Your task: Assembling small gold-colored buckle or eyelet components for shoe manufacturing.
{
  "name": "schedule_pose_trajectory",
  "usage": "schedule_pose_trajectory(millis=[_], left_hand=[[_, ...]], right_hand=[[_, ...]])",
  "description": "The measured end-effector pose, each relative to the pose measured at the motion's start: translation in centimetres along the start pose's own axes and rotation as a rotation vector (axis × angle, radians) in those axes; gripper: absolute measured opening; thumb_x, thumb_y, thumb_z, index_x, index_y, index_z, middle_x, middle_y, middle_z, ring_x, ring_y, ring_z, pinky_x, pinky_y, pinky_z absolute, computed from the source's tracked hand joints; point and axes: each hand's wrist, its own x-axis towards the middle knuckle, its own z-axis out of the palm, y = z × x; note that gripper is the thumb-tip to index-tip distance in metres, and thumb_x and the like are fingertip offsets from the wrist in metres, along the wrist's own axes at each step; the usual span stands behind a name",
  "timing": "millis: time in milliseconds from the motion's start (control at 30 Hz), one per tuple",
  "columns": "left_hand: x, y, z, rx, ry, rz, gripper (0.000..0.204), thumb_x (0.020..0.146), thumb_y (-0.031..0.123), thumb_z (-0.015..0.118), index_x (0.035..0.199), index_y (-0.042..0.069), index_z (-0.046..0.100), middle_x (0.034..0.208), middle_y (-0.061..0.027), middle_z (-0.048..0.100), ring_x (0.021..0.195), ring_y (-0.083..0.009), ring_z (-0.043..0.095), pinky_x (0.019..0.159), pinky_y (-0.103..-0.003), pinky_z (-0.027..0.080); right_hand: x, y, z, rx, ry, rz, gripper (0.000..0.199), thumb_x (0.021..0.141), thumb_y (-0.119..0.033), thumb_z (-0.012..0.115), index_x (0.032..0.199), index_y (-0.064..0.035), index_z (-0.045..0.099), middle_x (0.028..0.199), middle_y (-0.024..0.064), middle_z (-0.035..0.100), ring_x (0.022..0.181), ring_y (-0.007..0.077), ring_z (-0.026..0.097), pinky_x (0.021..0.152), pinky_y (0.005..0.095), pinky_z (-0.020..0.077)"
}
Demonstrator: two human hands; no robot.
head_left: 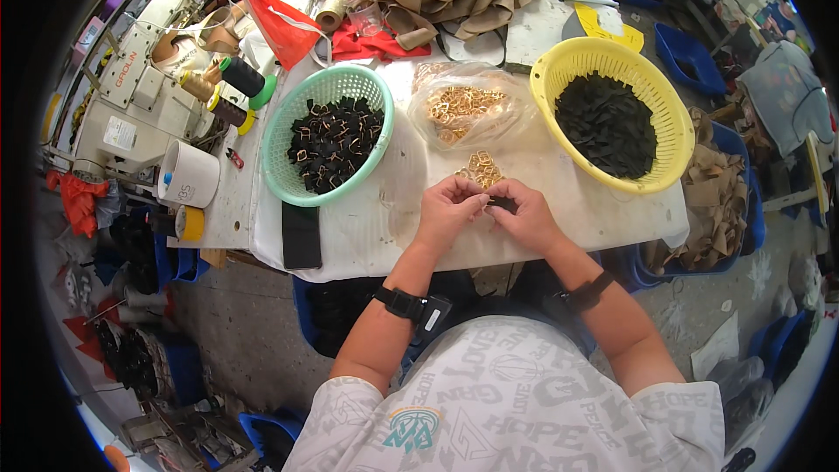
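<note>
The left hand [446, 210] and right hand [527, 214] met at the near edge of the table [376, 227], their fingers pinched together on one small black fabric piece [502, 204], with what looked like a gold buckle at the left fingertips, too small to tell surely. Just beyond the hands lay one small loose heap of gold buckles [480, 168], and past it one clear plastic bag [468, 105] held more. Two baskets stood on the table: a green basket [297, 183] on the left with black pieces fitted with buckles, and a yellow basket [669, 135] on the right with plain black pieces; one black phone [301, 236] lay below the green one.
</note>
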Motion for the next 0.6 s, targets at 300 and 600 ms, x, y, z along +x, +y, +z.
schedule_pose_trajectory(millis=[300,600], left_hand=[[0.3,-0.5,-0.8,-0.062,-0.030,-0.026,0.009,0.087,0.006,0.062,0.093,-0.001,0.064,0.074,-0.0036,0.064,0.058,-0.0064,0.055,0.053,-0.019,0.043],[0.4,0.9,-1.6,0.103,-0.275,-0.132,0.012,0.090,0.011,0.057,0.093,0.000,0.063,0.070,-0.0016,0.061,0.055,-0.0057,0.053,0.049,-0.019,0.040]], right_hand=[[-0.3,-0.1,0.0,-0.322,0.095,-0.298,0.024,0.075,0.000,0.067,0.098,-0.0002,0.060,0.090,0.0100,0.062,0.083,0.0186,0.062,0.076,0.0279,0.0486],[-0.2,-0.1,-0.4,-0.152,0.082,-0.217,0.021,0.077,0.002,0.067,0.096,-0.0003,0.061,0.090,0.0066,0.062,0.084,0.0137,0.059,0.078,0.0260,0.0471]])
